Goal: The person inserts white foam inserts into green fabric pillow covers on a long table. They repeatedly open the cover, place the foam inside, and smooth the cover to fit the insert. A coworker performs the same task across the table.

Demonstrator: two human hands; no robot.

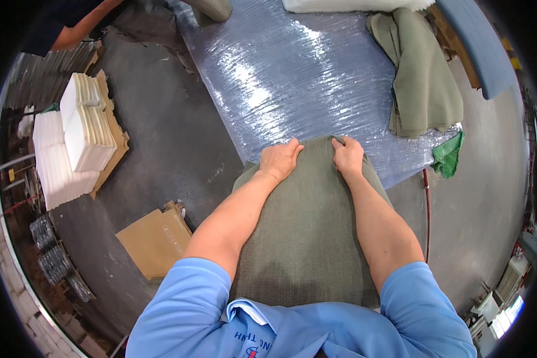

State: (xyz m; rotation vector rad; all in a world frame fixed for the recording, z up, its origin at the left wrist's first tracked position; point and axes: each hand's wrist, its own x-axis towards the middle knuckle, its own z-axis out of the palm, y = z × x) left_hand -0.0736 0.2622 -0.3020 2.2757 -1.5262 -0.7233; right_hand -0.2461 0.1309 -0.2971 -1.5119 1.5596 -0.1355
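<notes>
A large olive-green fabric piece (304, 232), looking like a cushion or its cover, stretches from my body to the near edge of the table. At its far left corner my left hand (280, 159) is closed on the fabric, thumb and fingers pinching the edge. My right hand (348, 156) grips the far right corner the same way. Both forearms lie along the sides of the piece. What fills the fabric, if anything, is hidden. Beyond my hands lies the table (268, 77), wrapped in shiny clear plastic film.
More olive fabric (425, 77) lies on the table's right, with a green cloth (448, 155) at the corner. A blue padded panel (480, 48) stands beyond. White foam blocks (80, 131) are stacked at left near a flat cardboard box (155, 241). Another person's arm (83, 30) shows far left.
</notes>
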